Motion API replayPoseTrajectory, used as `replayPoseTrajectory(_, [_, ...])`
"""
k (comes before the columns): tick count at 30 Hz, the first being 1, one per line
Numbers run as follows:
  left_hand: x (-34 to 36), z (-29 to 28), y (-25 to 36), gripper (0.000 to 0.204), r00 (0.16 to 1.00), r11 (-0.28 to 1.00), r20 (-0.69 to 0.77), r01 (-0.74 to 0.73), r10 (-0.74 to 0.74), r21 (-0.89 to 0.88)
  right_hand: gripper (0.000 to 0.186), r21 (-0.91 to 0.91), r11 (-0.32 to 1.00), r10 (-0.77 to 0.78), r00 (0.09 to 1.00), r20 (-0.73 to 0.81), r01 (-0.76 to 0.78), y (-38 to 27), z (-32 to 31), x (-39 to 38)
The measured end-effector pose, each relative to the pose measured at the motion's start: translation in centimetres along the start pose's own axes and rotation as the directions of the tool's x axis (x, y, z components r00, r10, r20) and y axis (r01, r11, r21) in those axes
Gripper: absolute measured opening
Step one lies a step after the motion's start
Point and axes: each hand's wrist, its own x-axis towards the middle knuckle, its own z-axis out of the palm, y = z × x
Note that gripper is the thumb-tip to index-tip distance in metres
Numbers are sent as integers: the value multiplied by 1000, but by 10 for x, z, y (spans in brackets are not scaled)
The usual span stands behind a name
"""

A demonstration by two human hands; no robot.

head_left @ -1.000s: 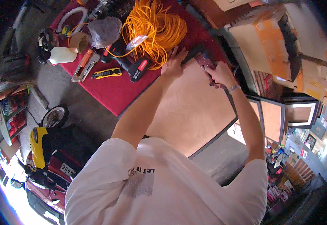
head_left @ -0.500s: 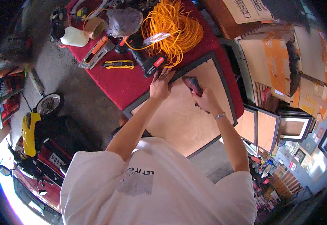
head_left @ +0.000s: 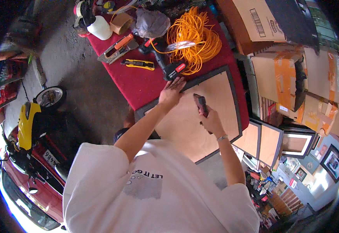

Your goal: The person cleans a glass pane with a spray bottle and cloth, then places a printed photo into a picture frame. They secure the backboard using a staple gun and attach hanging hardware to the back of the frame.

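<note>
A picture frame with a dark edge lies back up on the red-covered table, its tan wooden backing board showing. My left hand rests palm down across the frame's far left edge, fingers stretched out, close to the base of a black and red cordless drill. In my right hand is a dark gun-shaped hand tool with a reddish grip. My fingers wrap its handle, and its head is over the board, a little inside the far edge. Whether the tool touches the board I cannot tell.
Beyond the frame lie a yellow utility knife, a metal staple gun, a coil of orange cord and a white bottle. Cardboard boxes stack at the right, above leaning frames. A motorcycle stands left.
The tool in my right hand has turned and drawn back slightly from the frame's far edge. My left hand stays on that edge. The whole view has shifted.
</note>
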Motion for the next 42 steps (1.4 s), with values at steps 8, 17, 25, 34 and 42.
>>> replayPoseTrajectory(8, [-82,-51,-43,59,998,998,54,31,-34,63,22,-138,988,-58,997,45,64,-50,51,0])
replayPoseTrajectory(17, [-86,-46,-48,58,999,995,28,22,-25,100,32,-122,992,-38,999,3,38,-62,52,-17])
replayPoseTrajectory(25, [-160,-83,-88,57,999,999,50,13,-16,48,27,-57,998,23,999,22,-22,-95,128,-77])
replayPoseTrajectory(34, [-162,-83,-91,56,998,998,14,-68,68,-6,46,-304,950,77,997,6,-72,-122,150,-50])
replayPoseTrajectory(42, [-157,-90,-87,55,997,993,30,-79,76,90,39,-15,998,52,997,-51,-53,-71,142,-117])
